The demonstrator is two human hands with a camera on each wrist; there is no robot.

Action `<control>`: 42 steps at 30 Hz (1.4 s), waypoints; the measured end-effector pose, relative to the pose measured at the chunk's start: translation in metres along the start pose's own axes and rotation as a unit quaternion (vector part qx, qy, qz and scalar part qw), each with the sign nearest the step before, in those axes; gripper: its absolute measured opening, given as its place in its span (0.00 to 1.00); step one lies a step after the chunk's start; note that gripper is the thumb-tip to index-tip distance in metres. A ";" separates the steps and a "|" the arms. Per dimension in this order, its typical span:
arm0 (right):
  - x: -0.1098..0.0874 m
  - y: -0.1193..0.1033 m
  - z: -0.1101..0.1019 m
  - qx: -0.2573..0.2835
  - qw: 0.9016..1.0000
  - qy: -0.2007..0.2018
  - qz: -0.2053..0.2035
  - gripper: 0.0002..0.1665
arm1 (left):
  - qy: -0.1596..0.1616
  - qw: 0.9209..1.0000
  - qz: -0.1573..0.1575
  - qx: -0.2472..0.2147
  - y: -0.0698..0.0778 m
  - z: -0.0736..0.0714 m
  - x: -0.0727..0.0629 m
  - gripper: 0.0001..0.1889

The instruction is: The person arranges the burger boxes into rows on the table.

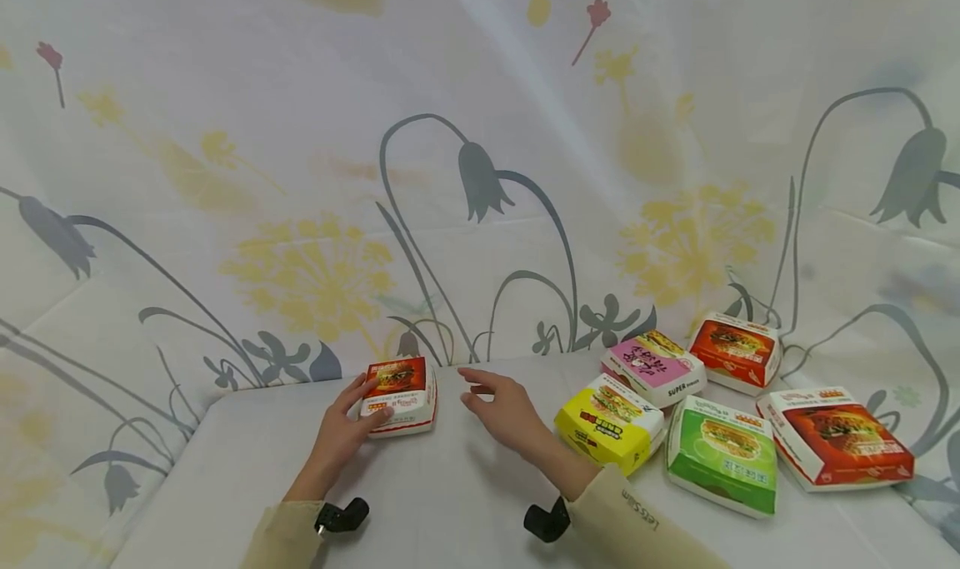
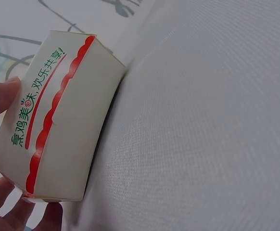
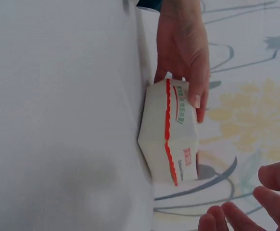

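Note:
A red and white burger box (image 1: 408,398) with a burger picture on its lid sits at the back left of the white-covered table. My left hand (image 1: 341,423) holds it at its left end, the thumb over the near side and the fingers round the left and far side. White walls with a scalloped red band show on the box (image 2: 68,115) in the left wrist view. To the right of that box my right hand (image 1: 502,406) hovers with nothing in it, fingers relaxed and apart from the box.
On the right stand several more burger boxes close together: a yellow one (image 1: 607,427), a pink one (image 1: 652,369), a green one (image 1: 723,456), a red one (image 1: 735,352) at the back and another red one (image 1: 836,440) far right. A flower-printed curtain (image 1: 480,244) hangs behind the table.

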State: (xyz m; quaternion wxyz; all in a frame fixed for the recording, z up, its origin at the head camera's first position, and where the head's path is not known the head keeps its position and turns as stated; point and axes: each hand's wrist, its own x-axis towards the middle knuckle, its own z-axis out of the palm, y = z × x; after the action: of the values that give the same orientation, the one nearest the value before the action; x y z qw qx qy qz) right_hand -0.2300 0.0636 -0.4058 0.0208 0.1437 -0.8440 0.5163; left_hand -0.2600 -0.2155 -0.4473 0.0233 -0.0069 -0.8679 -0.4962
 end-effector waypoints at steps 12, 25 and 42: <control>-0.031 0.010 -0.071 -0.034 0.999 0.040 -0.010 0.27 | 0.007 1.000 0.007 -0.008 0.003 0.003 0.002 0.35; -0.061 0.030 -0.156 -0.141 0.988 0.035 0.046 0.32 | 0.005 1.000 -0.004 -0.007 0.003 0.003 0.003 0.35; -0.065 0.055 -0.176 -0.193 0.974 -0.028 0.118 0.35 | 0.010 1.000 -0.015 0.003 0.000 0.003 0.003 0.35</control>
State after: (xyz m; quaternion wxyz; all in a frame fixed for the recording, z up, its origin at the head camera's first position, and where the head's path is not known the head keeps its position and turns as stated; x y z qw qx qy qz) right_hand -0.2022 0.2559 -0.3838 -0.0359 0.0510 -0.9389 0.3384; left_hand -0.2628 -0.2125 -0.4489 0.0250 0.0112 -0.8690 -0.4940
